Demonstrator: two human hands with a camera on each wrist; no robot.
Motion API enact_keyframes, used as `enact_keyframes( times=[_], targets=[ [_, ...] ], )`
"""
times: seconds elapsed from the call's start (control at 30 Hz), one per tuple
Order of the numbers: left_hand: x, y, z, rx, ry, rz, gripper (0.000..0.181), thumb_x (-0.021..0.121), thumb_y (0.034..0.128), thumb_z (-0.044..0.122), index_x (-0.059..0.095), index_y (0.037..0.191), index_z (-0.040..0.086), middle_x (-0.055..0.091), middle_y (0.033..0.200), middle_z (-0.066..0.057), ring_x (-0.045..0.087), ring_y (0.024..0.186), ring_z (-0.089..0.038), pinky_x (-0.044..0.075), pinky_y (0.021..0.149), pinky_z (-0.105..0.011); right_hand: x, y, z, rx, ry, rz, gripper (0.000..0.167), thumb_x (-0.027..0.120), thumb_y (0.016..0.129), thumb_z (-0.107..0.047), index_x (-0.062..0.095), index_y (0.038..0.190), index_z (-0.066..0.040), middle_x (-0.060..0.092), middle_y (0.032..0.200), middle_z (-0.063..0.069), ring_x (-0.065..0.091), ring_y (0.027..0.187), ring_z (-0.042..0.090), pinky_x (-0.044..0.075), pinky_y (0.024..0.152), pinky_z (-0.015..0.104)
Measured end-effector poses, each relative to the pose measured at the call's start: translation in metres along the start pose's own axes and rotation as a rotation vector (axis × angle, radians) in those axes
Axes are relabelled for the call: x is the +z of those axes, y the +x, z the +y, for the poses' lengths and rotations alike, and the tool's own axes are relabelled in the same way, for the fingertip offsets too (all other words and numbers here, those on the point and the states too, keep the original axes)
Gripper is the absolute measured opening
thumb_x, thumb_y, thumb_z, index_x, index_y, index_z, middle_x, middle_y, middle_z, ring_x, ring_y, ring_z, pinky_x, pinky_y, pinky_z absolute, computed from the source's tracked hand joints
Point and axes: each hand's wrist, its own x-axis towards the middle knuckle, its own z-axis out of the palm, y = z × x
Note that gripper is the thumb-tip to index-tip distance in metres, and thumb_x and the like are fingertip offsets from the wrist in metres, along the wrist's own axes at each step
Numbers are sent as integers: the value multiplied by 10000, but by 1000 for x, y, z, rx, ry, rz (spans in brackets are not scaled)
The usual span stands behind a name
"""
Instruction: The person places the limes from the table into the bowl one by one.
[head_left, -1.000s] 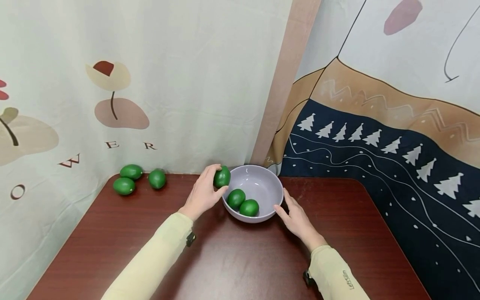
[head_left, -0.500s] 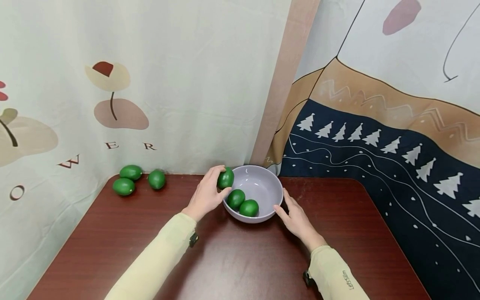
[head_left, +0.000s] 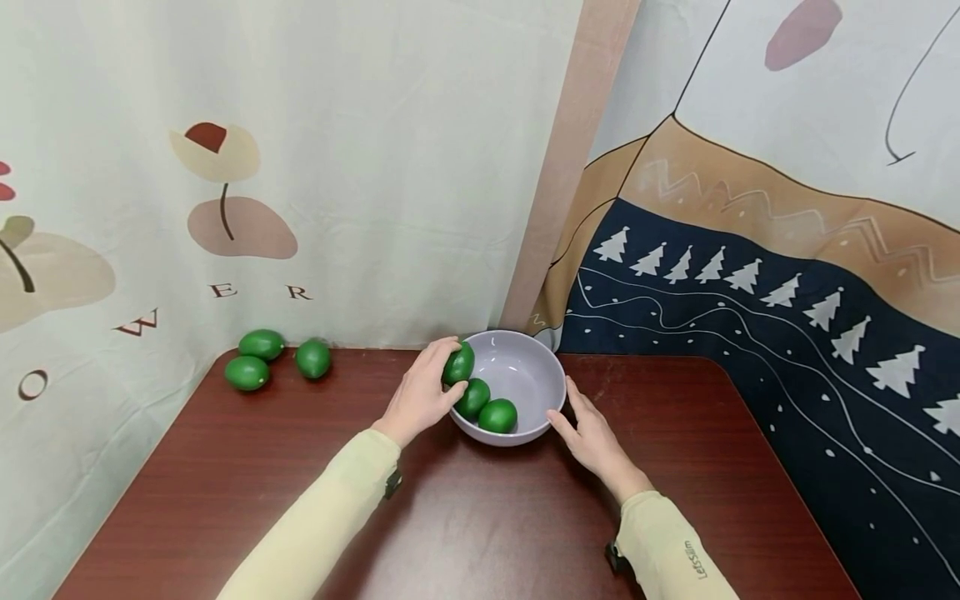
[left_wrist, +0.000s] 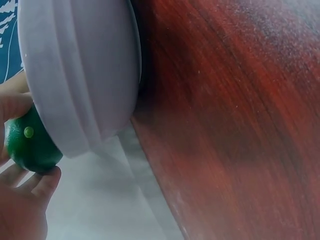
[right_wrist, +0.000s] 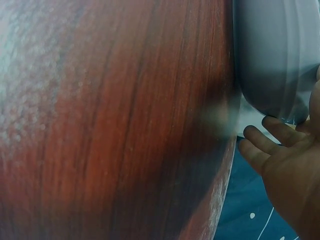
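Note:
A light purple bowl (head_left: 531, 387) stands near the table's back edge with two green fruits (head_left: 498, 416) lying in it. My left hand (head_left: 422, 392) holds another green fruit (head_left: 459, 363) between thumb and fingers, over the bowl's left rim. In the left wrist view that fruit (left_wrist: 33, 142) shows past the bowl's wall (left_wrist: 82, 70), gripped by the left hand (left_wrist: 22, 205). The right hand (head_left: 596, 435) touches the bowl's right side, thumb at the rim. Seen from the right wrist, the right hand's (right_wrist: 295, 165) fingers lie against the bowl's outer wall (right_wrist: 272, 55).
Three green fruits, one (head_left: 312, 358) a little apart from a pair (head_left: 247, 373), lie at the table's back left corner. The brown wooden table (head_left: 480, 517) ends at a white curtain (head_left: 375, 167) behind and a dark blue printed cloth (head_left: 750, 333) at the right.
My left hand has moved a little to the right and slightly down with the fruit, from beside the bowl's left rim to over its inside. The right hand and bowl have stayed in place.

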Motion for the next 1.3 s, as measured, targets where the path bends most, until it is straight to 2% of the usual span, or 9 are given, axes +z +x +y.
enact_keyframes(
  times=[0.3, 0.5, 0.73, 1.1, 1.3],
  targets=[
    [7, 1, -3, 13, 9, -8, 549, 764, 885, 100, 562, 1393, 40, 518, 1467, -111, 524, 1329, -284, 470, 1089, -460, 0, 1, -1, -18, -14, 14, 762, 598, 1055, -334, 213, 1643, -39, 307, 1648, 238, 331, 1508, 417, 305, 1196, 594],
    [10, 3, -3, -25, 14, -49, 529, 727, 914, 120, 561, 1415, 81, 501, 1487, -76, 513, 1337, -261, 469, 1096, -449, 0, 1, 0, -30, -15, 21, 754, 601, 1055, -324, 226, 1635, -22, 311, 1643, 247, 335, 1503, 423, 307, 1194, 595],
    [14, 3, -2, -26, 31, -70, 535, 710, 914, 108, 563, 1427, 65, 502, 1493, -95, 494, 1355, -277, 464, 1102, -460, 2, 1, 2, -40, -21, 32, 753, 601, 1054, -329, 236, 1630, -10, 319, 1639, 249, 344, 1498, 426, 314, 1188, 601],
    [18, 4, -1, 24, 78, -66, 542, 694, 904, 58, 570, 1430, 23, 498, 1521, -152, 463, 1412, -321, 417, 1152, -462, 2, 0, 0, -6, -2, 12, 753, 608, 1049, -331, 238, 1638, -44, 340, 1631, 240, 349, 1498, 417, 320, 1188, 595],
    [19, 6, 1, 62, 109, -76, 541, 705, 888, 13, 586, 1415, 1, 500, 1525, -185, 458, 1426, -345, 405, 1161, -464, 1, 0, 1, -13, -7, 16, 762, 613, 1046, -324, 231, 1636, -31, 330, 1635, 244, 343, 1498, 427, 320, 1184, 603]
  ],
)
